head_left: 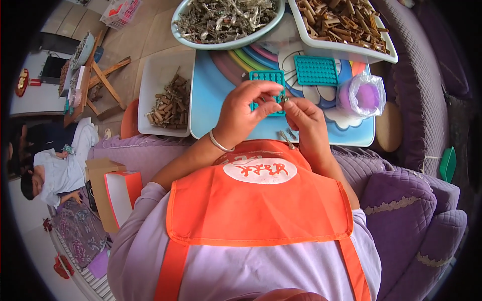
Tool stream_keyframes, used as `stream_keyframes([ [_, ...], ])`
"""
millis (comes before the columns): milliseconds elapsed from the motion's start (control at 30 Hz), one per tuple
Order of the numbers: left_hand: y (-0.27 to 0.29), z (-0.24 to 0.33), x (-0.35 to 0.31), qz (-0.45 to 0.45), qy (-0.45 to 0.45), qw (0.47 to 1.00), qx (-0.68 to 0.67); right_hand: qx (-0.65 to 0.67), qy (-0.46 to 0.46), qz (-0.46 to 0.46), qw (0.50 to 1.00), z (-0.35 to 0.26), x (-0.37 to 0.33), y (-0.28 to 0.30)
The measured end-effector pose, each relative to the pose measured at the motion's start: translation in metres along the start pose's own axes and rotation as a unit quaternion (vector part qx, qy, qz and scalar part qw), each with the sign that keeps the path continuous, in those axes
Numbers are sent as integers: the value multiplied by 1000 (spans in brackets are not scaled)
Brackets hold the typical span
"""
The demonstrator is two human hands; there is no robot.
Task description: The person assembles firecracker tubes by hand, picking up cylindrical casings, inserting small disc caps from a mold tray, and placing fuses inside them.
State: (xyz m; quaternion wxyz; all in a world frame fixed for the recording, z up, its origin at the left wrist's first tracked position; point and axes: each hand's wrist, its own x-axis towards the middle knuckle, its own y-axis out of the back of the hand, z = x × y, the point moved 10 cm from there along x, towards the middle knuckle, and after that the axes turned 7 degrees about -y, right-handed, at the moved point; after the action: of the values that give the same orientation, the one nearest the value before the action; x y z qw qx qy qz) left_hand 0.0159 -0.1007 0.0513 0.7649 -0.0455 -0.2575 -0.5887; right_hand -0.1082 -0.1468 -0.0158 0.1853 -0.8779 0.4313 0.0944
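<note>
Head view, read from the left: a person in a pale shirt [55,173] lies on the floor, well apart from the work. Next comes a white rectangular tray [150,80] holding brown bark-like pieces, lying just beside the blue worktop [211,100] with its rainbow pattern. Above it a pale green bowl [181,31] is heaped with grey-green dried scraps. The left hand [241,113], a silver bangle [219,143] at its wrist, is raised over the worktop with thumb and forefinger pinched shut on a small dark dried piece [282,99]. The right hand [303,115] meets it there, its fingers closed on the same piece from the other side. Behind the hands lies a teal grid mould [266,76], partly hidden; a second teal mould [315,70] lies to its right. Farther right are a white tub [346,50] of brown sticks and a purple container wrapped in clear plastic [362,96].
</note>
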Motion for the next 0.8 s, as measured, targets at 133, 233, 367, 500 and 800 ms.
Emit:
stream_keyframes([
  [133,-11,-6,5,-60,28,997,36,-87,70,47,993,-8,-6,8],
  [233,-18,-13,6,-79,73,993,-54,-12,143,78,987,-18,-8,15],
  [367,-16,-18,9,-88,105,990,-32,-71,134,40,988,-19,-2,11],
  [500,-24,-28,17,-117,114,985,-49,-76,120,53,988,-16,2,19],
  [800,-61,-16,174,-147,-300,871,360,125,87,82,985,-16,5,52],
])
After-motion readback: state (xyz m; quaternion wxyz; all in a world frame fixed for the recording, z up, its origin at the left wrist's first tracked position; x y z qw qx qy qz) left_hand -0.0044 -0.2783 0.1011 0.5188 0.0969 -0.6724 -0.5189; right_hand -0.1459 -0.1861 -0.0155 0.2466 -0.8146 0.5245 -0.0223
